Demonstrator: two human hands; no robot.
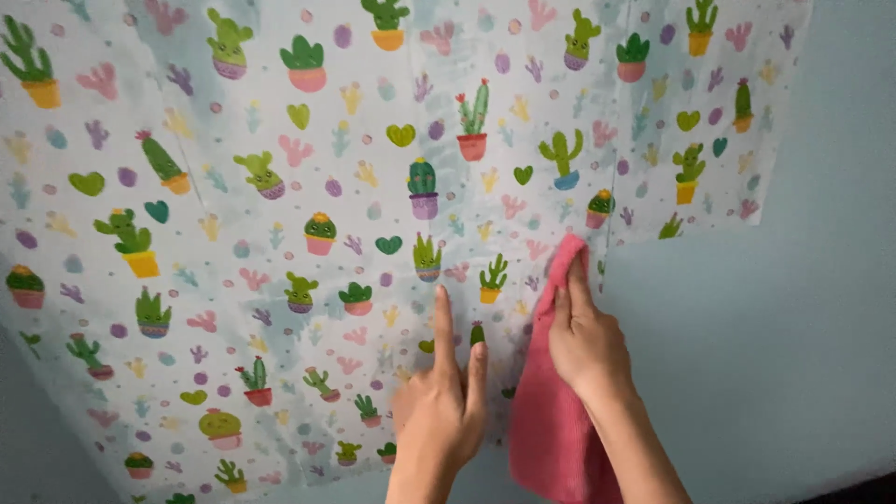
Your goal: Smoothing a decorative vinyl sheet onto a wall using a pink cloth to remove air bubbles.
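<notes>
A plain pale blue wall (821, 308) is seen, evenly lit, with perhaps dark flooring at the lower right corner.

Left hand (439, 415) flat, index and middle fingers (442, 322) extended upward. Right hand (583, 341) raised beside it, fingers together, pressing forward.

I see a thin, smooth printed film (280, 233) covering most of the view from nine to one o'clock; it looks like plastic or paper sheet with a faint sheen, cloudy and patchy where the surface behind shows through. The pale blue wall (803, 308) at three o'clock looks matt and evenly painted. The pink cloth (551, 420) at five o'clock is soft, fuzzy towelling, matt and slightly napped.
</notes>
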